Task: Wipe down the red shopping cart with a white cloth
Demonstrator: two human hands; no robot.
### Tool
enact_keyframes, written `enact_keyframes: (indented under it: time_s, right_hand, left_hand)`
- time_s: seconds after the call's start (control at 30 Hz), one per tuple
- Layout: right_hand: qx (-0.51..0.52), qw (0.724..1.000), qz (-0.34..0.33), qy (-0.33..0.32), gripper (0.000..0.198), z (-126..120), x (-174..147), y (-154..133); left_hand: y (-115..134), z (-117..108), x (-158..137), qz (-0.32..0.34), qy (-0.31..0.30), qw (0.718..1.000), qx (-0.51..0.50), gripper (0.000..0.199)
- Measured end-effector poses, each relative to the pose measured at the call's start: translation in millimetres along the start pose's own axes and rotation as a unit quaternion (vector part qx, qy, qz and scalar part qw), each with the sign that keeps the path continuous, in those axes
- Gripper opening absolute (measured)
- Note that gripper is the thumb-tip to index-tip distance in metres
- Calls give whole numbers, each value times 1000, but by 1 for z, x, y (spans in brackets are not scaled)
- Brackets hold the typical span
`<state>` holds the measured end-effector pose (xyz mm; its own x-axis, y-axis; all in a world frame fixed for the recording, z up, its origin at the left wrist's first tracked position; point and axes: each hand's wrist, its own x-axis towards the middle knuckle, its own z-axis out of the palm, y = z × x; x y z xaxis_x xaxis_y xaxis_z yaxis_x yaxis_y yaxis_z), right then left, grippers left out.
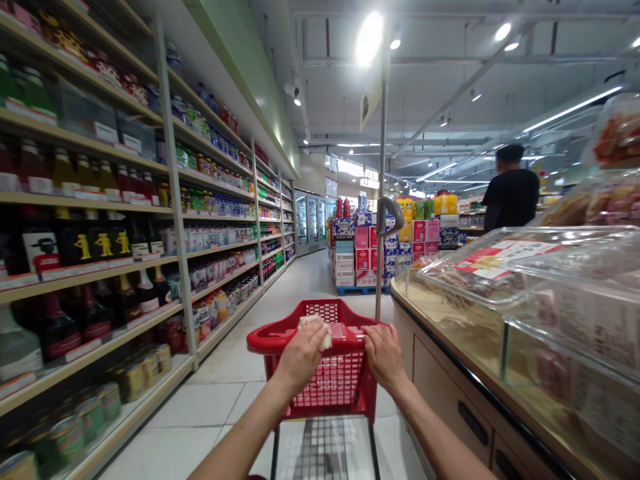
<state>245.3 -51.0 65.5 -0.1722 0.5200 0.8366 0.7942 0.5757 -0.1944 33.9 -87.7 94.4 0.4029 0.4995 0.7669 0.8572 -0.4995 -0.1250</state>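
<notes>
A red plastic shopping cart (327, 387) stands before me, with a mesh basket and a red handle (345, 341) along its near edge. At the handle's middle, my left hand (303, 357) is closed over a crumpled whitish cloth (326, 339) and presses it against the bar. My right hand (384, 355) grips the right end of the handle, its fingers wrapped over it. The undersides of both hands' fingers are hidden. No goods show in the part of the basket I can see.
Shelves (220, 257) of bottles and cans line the left side. At right runs a counter (440, 373) with clear plastic packages (510, 260). Stacked drink cartons (367, 250) and a metal pole (381, 267) stand ahead. A person in black (513, 193) is beyond the counter.
</notes>
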Motion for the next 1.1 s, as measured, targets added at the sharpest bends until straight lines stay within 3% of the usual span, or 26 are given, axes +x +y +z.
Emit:
enact_keyframes:
  time_s: [0.07, 0.13, 0.3, 0.5, 0.67, 0.73, 0.83, 0.9, 1.0, 1.03, 1.1]
  right_hand:
    - [4, 1000, 5, 3, 29, 1, 0, 1]
    - [2, 1000, 12, 14, 29, 2, 0, 0]
    - [-14, 1000, -3, 11, 30, 0, 0, 0]
    - [-10, 1000, 5, 20, 31, 1, 0, -1]
    - [-18, 1000, -8, 15, 31, 1, -1, -1]
    - [-11, 1000, -7, 9, 31, 0, -1, 0]
    - [-2, 1000, 6, 11, 32, 0, 0, 0]
    - [-7, 1000, 11, 18, 31, 0, 0, -1]
    - [-13, 1000, 1, 18, 31, -1, 0, -2]
    - [-14, 1000, -2, 16, 31, -1, 0, -2]
    - [-14, 1000, -1, 14, 31, -2, 1, -2]
  left_hand:
    - [-9, -4, -3, -73, 23, 997, 19, 36]
    - [-9, -5, -4, -96, 32, 994, 29, 35]
    - [10, 1, -2, 48, -4, 999, -4, 48]
    - [-8, -3, -7, -95, 30, 995, 17, 38]
    - [14, 7, 3, 39, -13, 999, -15, 46]
    - [11, 4, 3, 17, -6, 1000, -7, 43]
    - [2, 1, 2, -77, 27, 997, 15, 36]
    - [2, 3, 2, -65, 26, 997, 13, 37]
    - [3, 6, 2, 32, -1, 999, -14, 45]
    - [1, 5, 2, 38, -4, 999, -19, 46]
    - [-8, 2, 1, -20, 1, 1000, -15, 43]
